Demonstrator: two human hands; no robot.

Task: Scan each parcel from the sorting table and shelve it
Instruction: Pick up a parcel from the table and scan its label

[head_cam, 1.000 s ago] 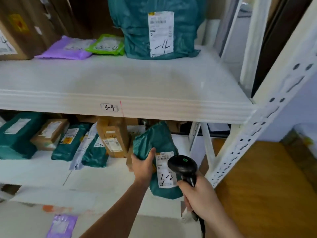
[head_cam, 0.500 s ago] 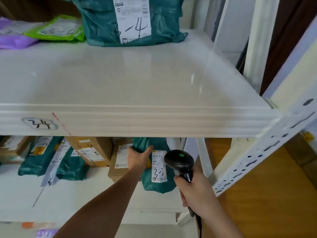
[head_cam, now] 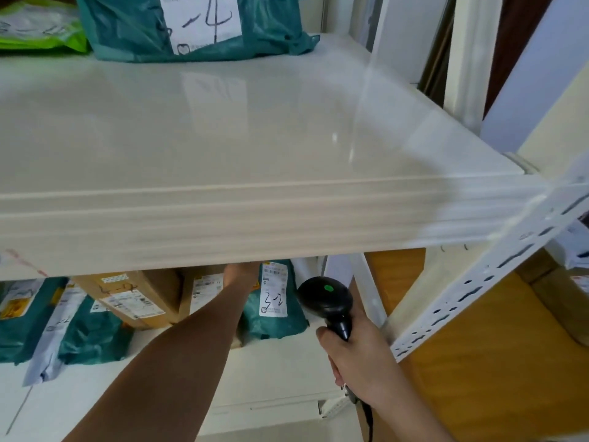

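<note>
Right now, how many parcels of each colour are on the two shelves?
Teal bags: 4
Brown boxes: 2
Lime green mailer: 1
Pale grey mailer: 1
Total: 8

The front lip of the upper shelf (head_cam: 255, 224) hides the fingers of the left hand (head_cam: 239, 273) and the top of the teal parcel (head_cam: 274, 314) marked 3-2, so whether the hand grips it cannot be told. At that shelf's back edge, the big teal bag (head_cam: 127, 30) and the green mailer (head_cam: 38, 30) are cut off by the picture's top. The shelf's right corner and the slotted upright (head_cam: 478, 298) are smeared by blur, and the printed labels are too small to read.
</note>
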